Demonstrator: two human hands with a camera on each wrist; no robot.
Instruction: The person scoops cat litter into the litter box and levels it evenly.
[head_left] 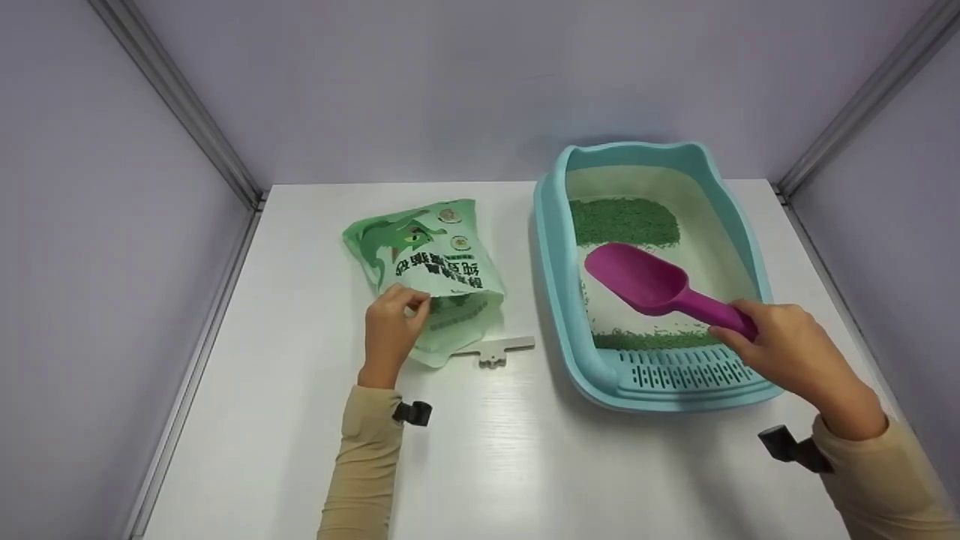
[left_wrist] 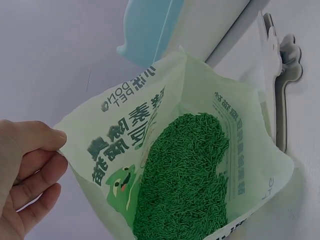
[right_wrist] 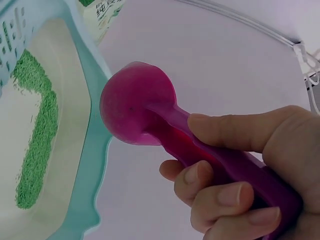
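Observation:
My left hand (head_left: 391, 324) pinches the upper edge of the opening of a green cat litter bag (head_left: 420, 255), lifting it so the mouth gapes. Inside the bag, the left wrist view shows green litter pellets (left_wrist: 180, 175). With curled fingers my right hand (head_left: 795, 349) grips the handle of a magenta scoop (head_left: 641, 277). The scoop is held over the blue litter box (head_left: 559, 285), and no pellets show in its bowl in the head view. In the box, green pellets lie in a patch (head_left: 626, 221) at the far end and a strip (head_left: 656, 340) at the near end.
A pale sealing clip (head_left: 493, 349) lies on the white table (head_left: 480, 450) by the bag's near edge, left of the litter box. A slotted ledge (head_left: 686, 371) forms the box's near end. Walls (head_left: 450, 90) stand behind and at both sides.

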